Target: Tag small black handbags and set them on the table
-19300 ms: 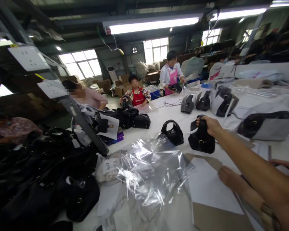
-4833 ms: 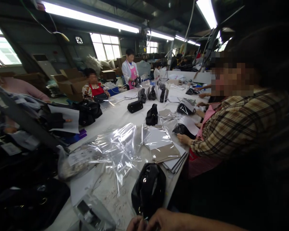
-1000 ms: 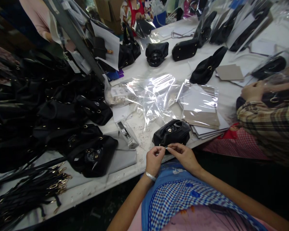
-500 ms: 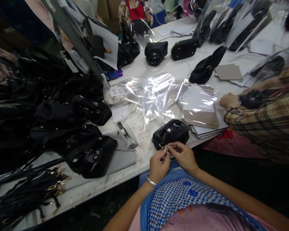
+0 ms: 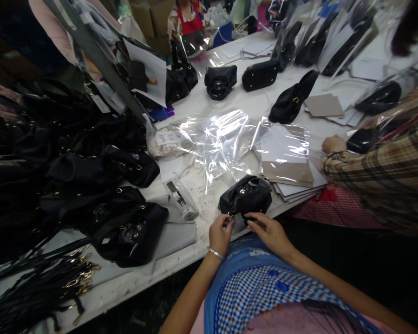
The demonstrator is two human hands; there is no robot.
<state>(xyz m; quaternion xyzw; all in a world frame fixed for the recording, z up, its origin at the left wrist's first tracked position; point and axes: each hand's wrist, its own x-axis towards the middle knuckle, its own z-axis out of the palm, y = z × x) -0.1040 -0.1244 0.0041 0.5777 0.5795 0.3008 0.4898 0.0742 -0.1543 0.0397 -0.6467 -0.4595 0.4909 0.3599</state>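
A small black handbag (image 5: 245,197) stands at the table's front edge, right before me. My left hand (image 5: 220,235), with a silver bracelet at the wrist, pinches a small gold metal ring (image 5: 229,215) at the bag's lower left. My right hand (image 5: 271,235) is closed, thumb against fingertips, at the bag's lower front edge. What its fingers hold is too small to make out. Between the two hands is a thin, pale, clear-looking bit that I cannot identify.
Black handbags (image 5: 135,232) are heaped on the left, above straps with gold clasps (image 5: 80,278). Clear plastic bags (image 5: 226,134) lie beyond my bag, with stacked card sheets (image 5: 289,171) beside them. At right, a co-worker's plaid sleeve (image 5: 379,162) reaches over the table.
My hands have moved apart, the left one leftward to the gold ring. The handbag stays in place. The co-worker's hand at right has shifted slightly.
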